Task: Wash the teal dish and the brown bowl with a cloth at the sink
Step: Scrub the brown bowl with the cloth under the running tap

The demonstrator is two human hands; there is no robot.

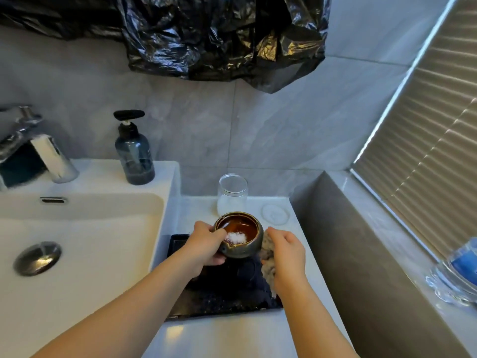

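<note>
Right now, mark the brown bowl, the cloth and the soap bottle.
brown bowl [245, 250]: head view, outer front wall.
cloth [267, 254]: head view, bunched grey fold beside the bowl.
soap bottle [135, 156]: head view, dark body.

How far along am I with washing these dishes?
Nothing looks washed yet. In hand: the left hand holds the brown bowl above the dark tray, white granules lying inside it, and the right hand grips the cloth beside it. Left: scrubbing and rinsing the bowl at the sink, then the teal dish, which I cannot pick out for certain.
</note>
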